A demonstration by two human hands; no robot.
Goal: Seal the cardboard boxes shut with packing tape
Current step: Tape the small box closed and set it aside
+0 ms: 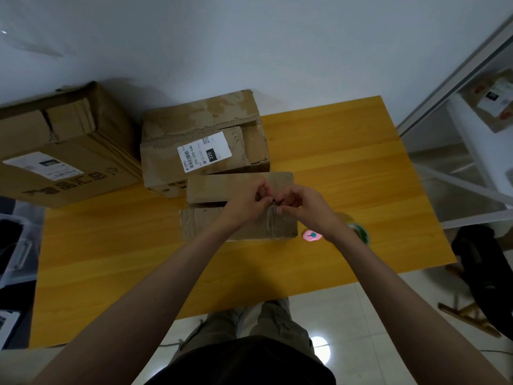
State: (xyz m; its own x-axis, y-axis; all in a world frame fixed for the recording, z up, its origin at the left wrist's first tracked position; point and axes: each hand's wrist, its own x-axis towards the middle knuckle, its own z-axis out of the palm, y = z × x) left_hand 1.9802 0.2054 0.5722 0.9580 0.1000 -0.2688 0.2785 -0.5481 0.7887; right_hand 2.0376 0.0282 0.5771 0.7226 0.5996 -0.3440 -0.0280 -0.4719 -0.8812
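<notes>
A small cardboard box [238,215] sat in the middle of the yellow counter [347,168], with one top flap up. Both hands met over it. The left hand [247,202] and the right hand [302,207] had curled fingers, and their grip pinched something small and dark; I cannot tell what. A tape roll [358,229] lay just behind the right wrist, beside a pink cutter [312,235]. Two bigger boxes [202,143] stood behind.

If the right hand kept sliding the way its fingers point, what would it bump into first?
Probably the left hand. The right hand points leftward across the small box, and their fingertips almost meet already, though depth is hard to judge.
</notes>
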